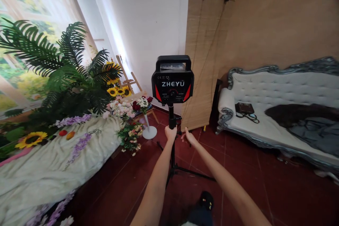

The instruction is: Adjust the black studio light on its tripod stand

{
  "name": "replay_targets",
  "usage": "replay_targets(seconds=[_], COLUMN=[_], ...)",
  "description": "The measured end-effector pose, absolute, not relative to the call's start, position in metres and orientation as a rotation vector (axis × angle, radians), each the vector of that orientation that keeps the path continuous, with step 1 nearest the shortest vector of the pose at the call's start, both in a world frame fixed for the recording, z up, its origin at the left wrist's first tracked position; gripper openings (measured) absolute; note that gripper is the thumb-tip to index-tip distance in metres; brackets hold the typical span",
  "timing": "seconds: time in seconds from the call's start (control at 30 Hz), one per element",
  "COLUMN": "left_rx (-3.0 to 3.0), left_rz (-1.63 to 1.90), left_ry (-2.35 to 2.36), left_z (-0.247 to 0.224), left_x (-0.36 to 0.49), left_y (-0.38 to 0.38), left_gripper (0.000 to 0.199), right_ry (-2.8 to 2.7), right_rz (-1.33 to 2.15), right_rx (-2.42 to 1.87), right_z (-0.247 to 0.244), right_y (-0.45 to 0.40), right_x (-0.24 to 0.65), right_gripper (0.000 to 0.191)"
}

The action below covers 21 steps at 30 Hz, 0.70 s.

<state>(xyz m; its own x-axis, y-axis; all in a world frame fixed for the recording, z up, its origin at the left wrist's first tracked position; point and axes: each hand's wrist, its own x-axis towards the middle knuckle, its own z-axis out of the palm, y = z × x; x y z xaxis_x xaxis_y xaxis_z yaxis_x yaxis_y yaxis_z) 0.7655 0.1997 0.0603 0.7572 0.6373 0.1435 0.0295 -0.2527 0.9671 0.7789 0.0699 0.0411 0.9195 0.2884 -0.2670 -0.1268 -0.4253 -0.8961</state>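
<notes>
A black studio light (172, 79) marked ZHEYU, with red corner accents and a top handle, stands upright on a black light stand (173, 157). My left hand (171, 133) is wrapped round the stand's pole just below a collar. Just right of the pole is my right hand (189, 137), its thumb and fingers apart around a small dark part of the stand. Whether those fingers touch that part I cannot tell. The stand's legs spread over the red tiled floor (238, 183).
To the left, a cream cloth (87, 148) carries flowers and fruit beside a large palm plant (66, 56). A white pedestal (149, 132) and a wooden easel (132, 81) stand behind. A bamboo blind (203, 49) hangs ahead; a tufted sofa (291, 88) fills the right.
</notes>
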Motion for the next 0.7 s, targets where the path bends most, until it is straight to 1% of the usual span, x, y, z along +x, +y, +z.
replay_targets(seconds=[0.03,0.07,0.2,0.37,0.43,0.5,0.6,0.63,0.7], left_rx=[1.753,1.759,1.789,1.800,1.797,1.787,1.777,1.774,1.769], left_rz=[0.638,0.646,0.625,0.638,0.636,0.622,0.611,0.607,0.593], left_ry=[0.510,0.498,0.519,0.480,0.484,0.504,0.526,0.531,0.538], left_z=[0.060,0.060,0.058,0.055,0.056,0.057,0.060,0.061,0.063], left_x=[0.766,0.766,0.769,0.769,0.769,0.768,0.767,0.767,0.766], left_y=[0.200,0.200,0.200,0.200,0.201,0.201,0.202,0.202,0.201], left_gripper=[0.023,0.023,0.026,0.030,0.028,0.026,0.022,0.021,0.021], right_ry=[-0.106,-0.102,-0.077,-0.038,-0.068,-0.130,-0.267,-0.320,-0.409], right_rz=[0.538,0.566,0.549,0.817,0.845,0.749,0.428,0.320,0.182], right_rx=[-1.903,-1.875,-1.905,-1.807,-1.737,-1.702,-1.712,-1.723,-1.724], right_z=[0.045,0.050,0.068,0.072,0.072,0.073,0.077,0.079,0.082], right_y=[0.073,0.075,0.076,0.069,0.071,0.076,0.087,0.090,0.095], right_x=[0.780,0.782,0.787,0.787,0.786,0.786,0.791,0.792,0.794], right_gripper=[0.073,0.070,0.049,0.048,0.041,0.029,0.015,0.013,0.020])
